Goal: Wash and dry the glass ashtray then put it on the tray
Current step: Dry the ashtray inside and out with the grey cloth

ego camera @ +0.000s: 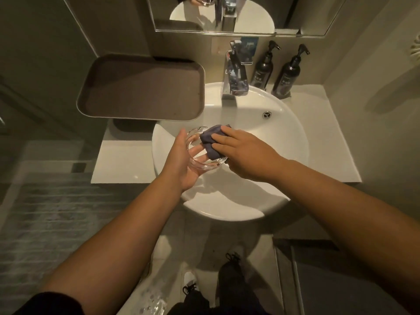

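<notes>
A clear glass ashtray [205, 163] rests in my left hand [181, 162], held from below over the left part of the white basin [284, 142]; my fingers show through the glass. My right hand [245, 153] presses a folded blue-grey cloth [210, 138] into the ashtray's bowl. The brown tray [141, 87] lies bare on the counter to the left of the tap, beyond my left hand.
A chrome tap [234, 76] stands at the back of the basin, with two dark pump bottles [275, 71] to its right. The drain [267, 114] is right of the tap. A mirror [245, 17] hangs above. The white counter [118, 162] flanks the basin.
</notes>
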`<state>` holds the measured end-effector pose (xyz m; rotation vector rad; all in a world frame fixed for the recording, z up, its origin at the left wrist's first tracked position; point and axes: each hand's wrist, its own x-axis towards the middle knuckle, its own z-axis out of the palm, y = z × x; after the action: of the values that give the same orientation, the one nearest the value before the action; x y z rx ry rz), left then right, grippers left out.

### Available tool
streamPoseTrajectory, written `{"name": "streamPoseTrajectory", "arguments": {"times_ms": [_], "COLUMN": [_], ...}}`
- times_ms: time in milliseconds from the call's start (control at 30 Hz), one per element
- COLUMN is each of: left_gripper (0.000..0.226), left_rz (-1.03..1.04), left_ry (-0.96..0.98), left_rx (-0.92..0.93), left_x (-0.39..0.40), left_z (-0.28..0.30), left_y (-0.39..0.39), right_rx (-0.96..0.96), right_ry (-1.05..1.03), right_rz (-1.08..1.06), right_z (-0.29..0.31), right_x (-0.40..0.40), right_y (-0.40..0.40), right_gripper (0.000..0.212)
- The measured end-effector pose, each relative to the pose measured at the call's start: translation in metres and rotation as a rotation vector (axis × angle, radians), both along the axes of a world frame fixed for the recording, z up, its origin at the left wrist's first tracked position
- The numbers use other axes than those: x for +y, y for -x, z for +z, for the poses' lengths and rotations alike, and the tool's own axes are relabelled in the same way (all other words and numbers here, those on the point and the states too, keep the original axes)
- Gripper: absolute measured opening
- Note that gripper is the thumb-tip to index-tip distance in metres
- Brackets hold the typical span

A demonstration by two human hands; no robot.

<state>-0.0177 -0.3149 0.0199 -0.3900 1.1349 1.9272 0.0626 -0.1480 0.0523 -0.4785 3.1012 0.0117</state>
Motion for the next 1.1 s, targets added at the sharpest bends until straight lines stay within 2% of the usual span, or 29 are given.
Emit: {"name": "streamPoseTrajectory", "arguments": {"times_ms": [167,267,500,567,667,767,900,1000,1100], "left_gripper": [0.062,0.066,0.069,0.068,0.067,0.063,0.053,0.047,0.047], "left_rz": [0.017,0.003,0.025,0.044,0.036,-0.009,0.016,0.032,0.012], "left_ry": [-0.18,-0.307,-0.312,-0.298,-0.258,-0.223,-0.157,-0.091,-0.068], "left_rx": [-0.078,-0.132,-0.126,-0.12,-0.103,-0.067,-0.054,-0.013,0.037], "left_x": [0.025,0.038,0.056,0.057,0.058,0.057,0.053,0.047,0.039], "left_z": [0.009,0.005,-0.006,-0.008,-0.008,-0.007,-0.003,-0.004,-0.003], "left_y": [0.005,0.006,0.007,0.011,0.02,0.03,0.042,0.05,0.056], "right_rx": [0.102,0.163,0.107,0.104,0.108,0.062,-0.12,-0.155,-0.222], "right_ry": [0.003,0.013,-0.023,0.001,0.014,0.038,0.132,0.304,0.462], "right_rz": [0.218,0.305,0.356,0.354,0.295,0.219,0.005,-0.113,-0.21], "right_z": [0.012,0.012,-0.008,-0.011,-0.01,-0.013,0.002,0.016,0.022], "right_x": [0.032,0.051,0.068,0.065,0.056,0.042,0.015,-0.002,-0.016], "right_y": [0.02,0.023,0.033,0.033,0.036,0.037,0.036,0.035,0.038], "right_gripper": [0.035,0.035,0.041,0.032,0.036,0.019,0.03,0.024,0.034]}}
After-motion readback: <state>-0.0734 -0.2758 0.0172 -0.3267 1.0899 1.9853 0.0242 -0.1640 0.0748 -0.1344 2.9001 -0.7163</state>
